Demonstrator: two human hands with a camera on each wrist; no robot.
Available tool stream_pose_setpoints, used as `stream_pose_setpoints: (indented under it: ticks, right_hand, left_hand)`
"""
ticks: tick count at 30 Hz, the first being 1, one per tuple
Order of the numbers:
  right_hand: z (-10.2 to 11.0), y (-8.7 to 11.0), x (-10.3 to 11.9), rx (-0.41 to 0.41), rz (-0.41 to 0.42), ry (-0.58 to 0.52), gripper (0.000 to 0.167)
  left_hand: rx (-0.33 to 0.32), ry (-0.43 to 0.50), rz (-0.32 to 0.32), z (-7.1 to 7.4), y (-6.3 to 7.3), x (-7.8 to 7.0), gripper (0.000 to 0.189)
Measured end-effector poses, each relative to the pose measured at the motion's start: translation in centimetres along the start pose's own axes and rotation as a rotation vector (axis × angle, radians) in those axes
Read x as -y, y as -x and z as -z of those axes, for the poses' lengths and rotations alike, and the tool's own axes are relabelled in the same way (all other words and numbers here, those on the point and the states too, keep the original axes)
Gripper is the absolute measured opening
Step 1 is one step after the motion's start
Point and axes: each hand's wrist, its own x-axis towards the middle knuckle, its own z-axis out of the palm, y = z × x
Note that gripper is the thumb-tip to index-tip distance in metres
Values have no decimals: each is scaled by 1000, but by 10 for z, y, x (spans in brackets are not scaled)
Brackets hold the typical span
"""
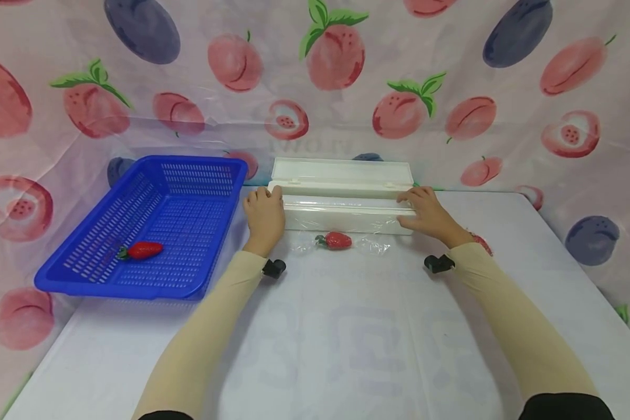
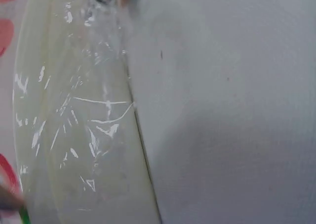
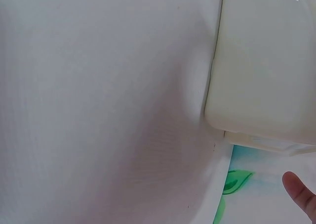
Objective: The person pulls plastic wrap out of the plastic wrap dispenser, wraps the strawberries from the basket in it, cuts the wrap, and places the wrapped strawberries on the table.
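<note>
A white cling film dispenser (image 1: 346, 220) stands at the table's back with its lid (image 1: 341, 172) raised. Clear film (image 2: 74, 130) hangs wrinkled over its front and spreads onto the table. A red strawberry (image 1: 338, 240) with a green top lies just in front, among the film. My left hand (image 1: 265, 216) grips the dispenser's left end with bent fingers, their tips hidden. At its right end my right hand (image 1: 427, 217) has its thumb and fingers spread apart, fingertips over the roll's edge. The right wrist view shows one fingertip (image 3: 297, 190) past the dispenser's end.
To the left, a blue plastic basket (image 1: 210, 286) holds another red strawberry (image 1: 142, 250). A small red thing (image 1: 482, 242) sits behind the right sleeve, mostly hidden. Fruit-printed cloth (image 1: 341, 116) backs the white-covered table (image 1: 346, 344).
</note>
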Motion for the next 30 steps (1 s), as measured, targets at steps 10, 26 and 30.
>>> stream_pose_setpoints:
  ticks: [10, 26, 30]
  right_hand:
    - [-1, -3, 0, 12, 9, -9, 35]
    - [26, -2, 5, 189, -34, -79, 45]
    - [36, 2, 11, 151, -78, -117, 44]
  left_hand:
    - [38, 11, 57, 4, 0, 8, 12]
    - [70, -8, -847, 0, 30, -37, 26]
    - [132, -73, -897, -2, 31, -44, 26]
